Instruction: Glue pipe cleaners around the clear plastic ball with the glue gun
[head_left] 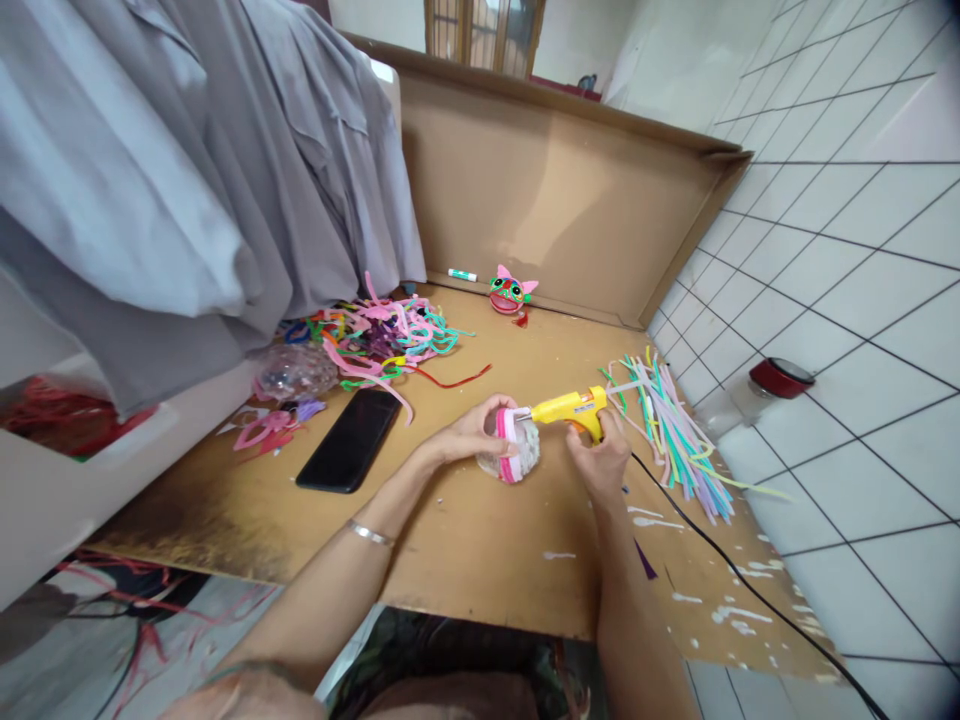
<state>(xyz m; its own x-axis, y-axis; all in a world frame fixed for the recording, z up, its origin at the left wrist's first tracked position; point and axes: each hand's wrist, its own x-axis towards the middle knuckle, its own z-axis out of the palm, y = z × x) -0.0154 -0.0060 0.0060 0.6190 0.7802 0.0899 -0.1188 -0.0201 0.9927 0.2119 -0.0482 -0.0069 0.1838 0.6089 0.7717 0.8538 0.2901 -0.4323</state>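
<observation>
The left hand (474, 434) is gripping the pink-banded piece (512, 430) between itself and the right hand (603, 460), which is holding a yellow glue gun (564, 408)

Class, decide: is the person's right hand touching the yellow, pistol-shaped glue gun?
Touching: the head view shows the right hand gripping the yellow glue gun by its handle.

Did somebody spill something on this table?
Looks like it: white splotches streak the tabletop at its right side, perhaps dried glue or paint. A dark, sooty-looking stain also marks its left front edge, unlike the lighter brown around it.
</observation>
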